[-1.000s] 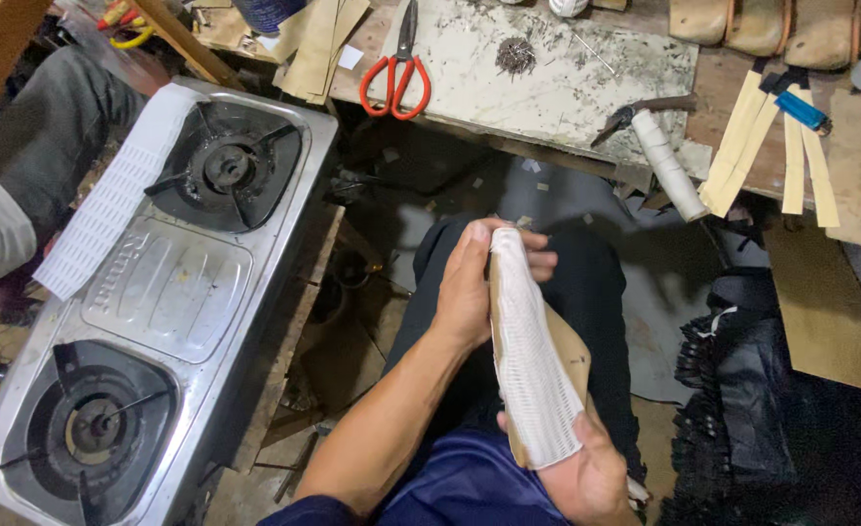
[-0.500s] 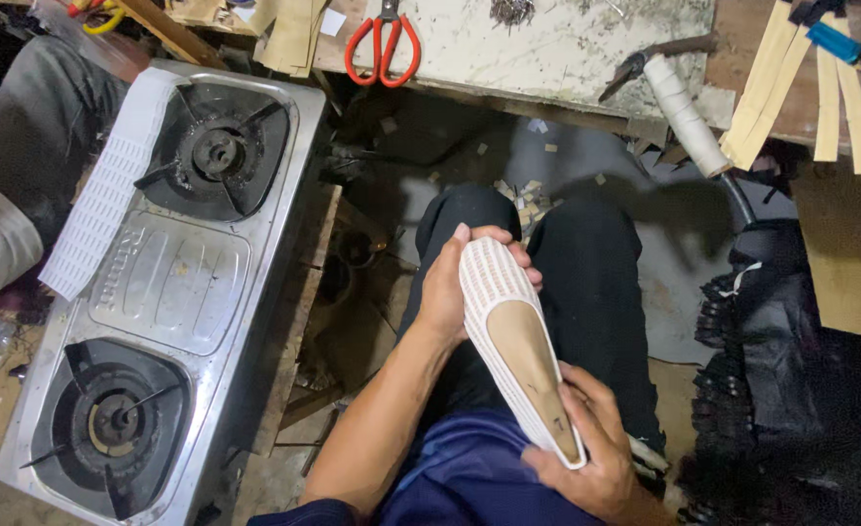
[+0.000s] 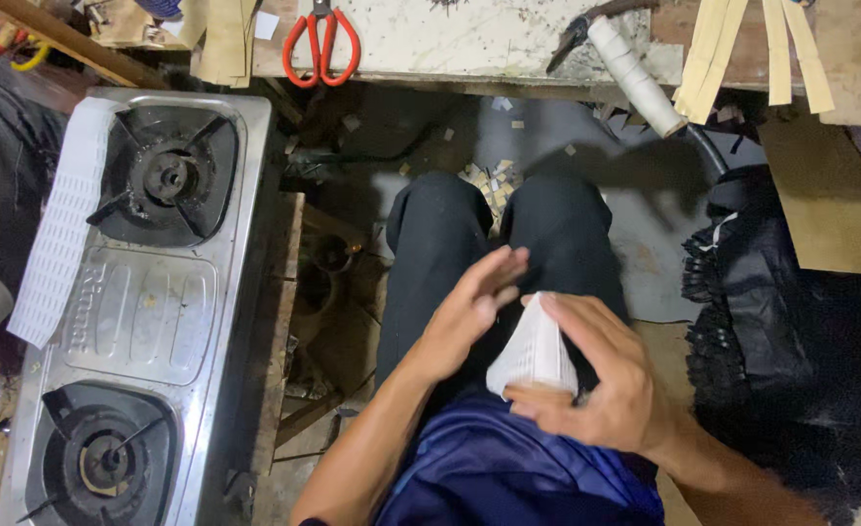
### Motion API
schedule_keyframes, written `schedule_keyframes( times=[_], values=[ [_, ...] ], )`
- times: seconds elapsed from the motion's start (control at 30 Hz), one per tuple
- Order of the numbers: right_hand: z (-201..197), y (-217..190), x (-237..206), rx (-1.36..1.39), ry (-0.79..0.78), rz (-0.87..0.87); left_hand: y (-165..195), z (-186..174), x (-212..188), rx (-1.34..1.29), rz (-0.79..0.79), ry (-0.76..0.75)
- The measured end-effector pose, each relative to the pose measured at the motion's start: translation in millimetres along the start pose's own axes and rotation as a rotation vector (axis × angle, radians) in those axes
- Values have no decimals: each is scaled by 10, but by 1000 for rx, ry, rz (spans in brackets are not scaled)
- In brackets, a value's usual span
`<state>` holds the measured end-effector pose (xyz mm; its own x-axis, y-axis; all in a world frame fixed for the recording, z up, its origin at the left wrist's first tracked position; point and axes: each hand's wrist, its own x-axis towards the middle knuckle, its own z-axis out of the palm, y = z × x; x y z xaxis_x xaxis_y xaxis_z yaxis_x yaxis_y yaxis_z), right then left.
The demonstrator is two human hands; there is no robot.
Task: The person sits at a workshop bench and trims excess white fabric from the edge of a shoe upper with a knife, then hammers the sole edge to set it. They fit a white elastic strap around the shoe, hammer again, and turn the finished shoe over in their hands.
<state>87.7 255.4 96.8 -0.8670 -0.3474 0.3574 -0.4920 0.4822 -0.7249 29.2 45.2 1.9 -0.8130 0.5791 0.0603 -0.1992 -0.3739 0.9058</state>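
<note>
The right hand (image 3: pixel 591 385) grips a white ribbed insole (image 3: pixel 533 351) over the lap, at about 5 o'clock from the middle of the view; the fingers curl round its far end and the thumb presses the tan underside near its lower edge, so the piece stands foreshortened, its narrow end pointing up toward 12 o'clock. The left hand (image 3: pixel 469 312) is just beside it at 9 o'clock, fingers spread and loosely open, blurred, holding nothing; whether its fingertips brush the insole cannot be told. Both hands hover above the dark trousers (image 3: pixel 440 244) and a blue shirt (image 3: pixel 508 477) at 6 o'clock. On the left, from 8 to 10 o'clock, sits a steel two-burner stove (image 3: pixel 148 312), with a long white ribbed strip (image 3: pixel 60 234) lying along its left edge. At 12 o'clock a worn pale bench (image 3: pixel 469 39) carries red-handled scissors (image 3: pixel 323 44). To its right, near 1 o'clock, a hammer (image 3: pixel 635 78) with a white-wrapped handle slants off the bench edge, and beside it lie pale strips (image 3: pixel 732 49) fanned out. A brown cardboard sheet (image 3: pixel 825 195) lies at 2 o'clock, and a heap of black material (image 3: pixel 781 312) fills 3 to 4 o'clock. Small pale scraps (image 3: pixel 494 180) litter the floor between the knees.
</note>
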Motion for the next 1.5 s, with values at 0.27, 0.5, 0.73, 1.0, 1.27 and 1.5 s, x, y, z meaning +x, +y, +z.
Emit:
schedule_keyframes(
  times=[0.27, 0.5, 0.73, 1.0, 1.27, 1.5],
  values=[
    [26, 91, 183, 308, -77, 273, 435, 153, -160, 563, 173, -104],
    [-121, 225, 170, 169, -108, 262, 511, 229, -13, 567, 20, -33],
    [-9, 362, 158, 243, 6, 231, 463, 191, 122, 591, 210, -68],
    [68, 413, 120, 233, 64, 188, 249, 194, 139, 572, 273, 27],
    [173, 503, 60, 252, 131, 381, 244, 42, 324, 565, 146, -78],
    [213, 249, -323, -3, -180, 611, 343, -163, 382, 689, 27, -44]
  ],
)
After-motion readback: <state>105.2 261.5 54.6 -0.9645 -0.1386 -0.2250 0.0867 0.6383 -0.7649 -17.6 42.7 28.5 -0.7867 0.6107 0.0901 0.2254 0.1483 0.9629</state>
